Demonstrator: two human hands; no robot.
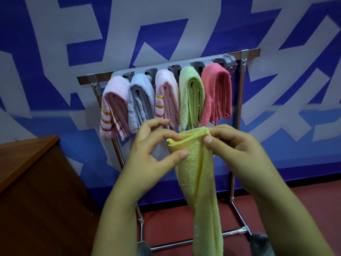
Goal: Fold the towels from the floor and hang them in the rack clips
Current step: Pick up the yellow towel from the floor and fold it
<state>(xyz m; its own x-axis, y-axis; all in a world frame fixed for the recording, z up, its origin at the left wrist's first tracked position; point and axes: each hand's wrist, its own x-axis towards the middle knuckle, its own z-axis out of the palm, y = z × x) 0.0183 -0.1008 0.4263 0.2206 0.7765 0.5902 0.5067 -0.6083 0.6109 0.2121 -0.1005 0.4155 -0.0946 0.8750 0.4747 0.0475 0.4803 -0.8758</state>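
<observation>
Both the left hand (156,145) and right hand (234,146) pinch a folded yellow towel (201,182) near the rack (238,115), whose clips hold five folded towels.

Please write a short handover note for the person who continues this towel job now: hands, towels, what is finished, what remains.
Left hand and right hand both pinch the top edge of the yellow towel, which hangs down folded lengthwise in front of the rack.
Done: five folded towels hang in the clips: pink striped, blue, second pink striped, green, red.
Left: finish folding the yellow towel and clip it; a free clip is not clearly visible.
</observation>
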